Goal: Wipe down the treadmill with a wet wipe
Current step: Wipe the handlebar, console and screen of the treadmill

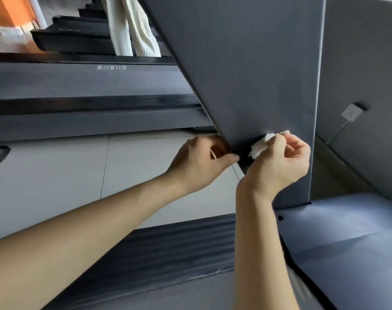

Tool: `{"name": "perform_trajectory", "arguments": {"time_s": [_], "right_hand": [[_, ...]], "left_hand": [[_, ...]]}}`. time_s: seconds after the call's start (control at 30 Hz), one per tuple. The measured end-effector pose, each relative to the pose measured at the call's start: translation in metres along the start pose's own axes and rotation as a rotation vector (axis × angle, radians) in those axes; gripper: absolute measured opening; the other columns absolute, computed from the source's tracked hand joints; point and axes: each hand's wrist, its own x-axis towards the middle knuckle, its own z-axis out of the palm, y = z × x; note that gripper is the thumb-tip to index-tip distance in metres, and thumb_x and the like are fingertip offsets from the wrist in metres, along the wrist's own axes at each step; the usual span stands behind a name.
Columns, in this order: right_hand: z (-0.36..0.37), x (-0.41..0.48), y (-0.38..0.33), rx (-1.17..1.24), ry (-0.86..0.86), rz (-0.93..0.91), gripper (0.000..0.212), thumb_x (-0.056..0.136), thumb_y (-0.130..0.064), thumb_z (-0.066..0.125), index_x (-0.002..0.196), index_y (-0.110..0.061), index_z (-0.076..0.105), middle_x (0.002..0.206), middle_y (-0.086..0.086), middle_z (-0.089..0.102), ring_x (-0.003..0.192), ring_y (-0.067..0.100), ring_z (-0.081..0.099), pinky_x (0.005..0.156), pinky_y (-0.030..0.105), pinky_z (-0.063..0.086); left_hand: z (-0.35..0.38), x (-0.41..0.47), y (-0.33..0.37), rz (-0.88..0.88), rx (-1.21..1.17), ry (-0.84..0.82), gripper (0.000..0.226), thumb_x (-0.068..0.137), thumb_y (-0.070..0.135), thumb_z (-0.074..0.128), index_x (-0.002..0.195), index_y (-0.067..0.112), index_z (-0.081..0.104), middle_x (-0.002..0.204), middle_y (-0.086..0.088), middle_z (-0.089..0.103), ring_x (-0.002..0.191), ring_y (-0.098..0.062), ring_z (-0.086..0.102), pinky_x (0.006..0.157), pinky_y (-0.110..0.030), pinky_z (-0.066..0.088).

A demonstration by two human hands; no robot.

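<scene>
The treadmill's grey upright panel [253, 74] filled the view and served as reference; no wet streaks were discernible on it, so the wiped extent could not be read. The side rail [168, 253] and motor cover [347, 238] below the panel looked dry, judged still to do. The right hand [278, 162], low on the panel, had its grip closed on a bunched wet wipe [261, 146] pressed to the surface. The left hand [201, 162] pinched the panel's left edge, with a sliver of something white, unidentifiable, in its grip. Judged partway, mostly remaining.
</scene>
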Motion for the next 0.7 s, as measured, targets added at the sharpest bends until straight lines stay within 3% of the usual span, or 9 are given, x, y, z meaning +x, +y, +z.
{"name": "perform_trajectory", "arguments": {"time_s": [0.1, 0.17, 0.3, 0.4, 0.47, 0.57, 0.7], "right_hand": [[0.014, -0.011, -0.023, -0.009, -0.042, -0.154, 0.018, 0.095, -0.011, 0.063, 0.112, -0.008, 0.057, 0.079, 0.016, 0.055, 0.069, 0.033, 0.055, 0.064, 0.037, 0.05], [0.012, -0.006, -0.021, -0.088, -0.021, -0.208, 0.022, 0.1, -0.016, 0.061, 0.119, -0.007, 0.054, 0.077, 0.011, 0.053, 0.064, 0.021, 0.056, 0.061, 0.03, 0.05], [0.0, 0.023, -0.01, -0.214, 0.163, -0.035, 0.018, 0.1, -0.01, 0.062, 0.111, 0.004, 0.061, 0.072, 0.003, 0.061, 0.049, 0.001, 0.056, 0.056, 0.023, 0.047], [0.012, 0.037, -0.045, -0.243, 0.135, -0.053, 0.008, 0.095, -0.008, 0.068, 0.097, -0.001, 0.066, 0.062, -0.009, 0.066, 0.051, 0.0, 0.059, 0.058, 0.023, 0.05], [0.034, 0.047, -0.079, -0.276, 0.089, -0.087, 0.007, 0.088, -0.002, 0.072, 0.088, -0.008, 0.069, 0.065, -0.005, 0.069, 0.056, 0.004, 0.062, 0.062, 0.027, 0.052], [0.075, 0.038, -0.133, -0.377, -0.095, -0.107, 0.025, 0.07, 0.005, 0.06, 0.083, -0.006, 0.078, 0.076, 0.016, 0.074, 0.064, 0.021, 0.065, 0.063, 0.041, 0.055], [0.125, -0.008, -0.219, -0.365, -0.301, -0.19, 0.039, 0.069, 0.009, 0.044, 0.082, -0.002, 0.079, 0.073, 0.018, 0.069, 0.063, 0.023, 0.059, 0.057, 0.03, 0.047]], "left_hand": [[-0.028, -0.005, 0.005, 0.066, 0.006, 0.018, 0.026, 0.095, 0.042, 0.068, 0.079, 0.021, 0.071, 0.075, 0.007, 0.071, 0.071, -0.012, 0.067, 0.068, -0.032, 0.054], [-0.049, -0.008, 0.011, 0.114, -0.072, 0.031, 0.026, 0.096, 0.04, 0.067, 0.079, 0.022, 0.072, 0.073, 0.01, 0.07, 0.069, -0.012, 0.067, 0.069, -0.033, 0.054], [-0.096, -0.012, 0.02, 0.162, -0.2, 0.07, 0.023, 0.091, 0.048, 0.066, 0.099, 0.028, 0.075, 0.084, 0.015, 0.072, 0.068, -0.009, 0.069, 0.071, -0.034, 0.057], [-0.122, -0.018, 0.028, 0.123, -0.287, 0.03, 0.057, 0.081, 0.059, 0.073, 0.13, 0.03, 0.064, 0.091, 0.016, 0.071, 0.072, -0.011, 0.071, 0.073, -0.035, 0.057], [-0.138, -0.024, 0.038, 0.093, -0.373, -0.056, 0.068, 0.083, 0.053, 0.079, 0.141, 0.031, 0.051, 0.09, 0.01, 0.07, 0.069, -0.017, 0.071, 0.068, -0.031, 0.056], [-0.158, -0.027, 0.058, 0.068, -0.539, -0.063, 0.054, 0.088, 0.042, 0.078, 0.134, 0.029, 0.054, 0.084, -0.005, 0.07, 0.062, -0.022, 0.069, 0.058, -0.031, 0.055], [-0.186, -0.018, 0.086, 0.163, -0.564, 0.016, 0.031, 0.086, 0.051, 0.078, 0.103, 0.029, 0.067, 0.075, -0.004, 0.072, 0.059, -0.025, 0.068, 0.052, -0.032, 0.052]]}}
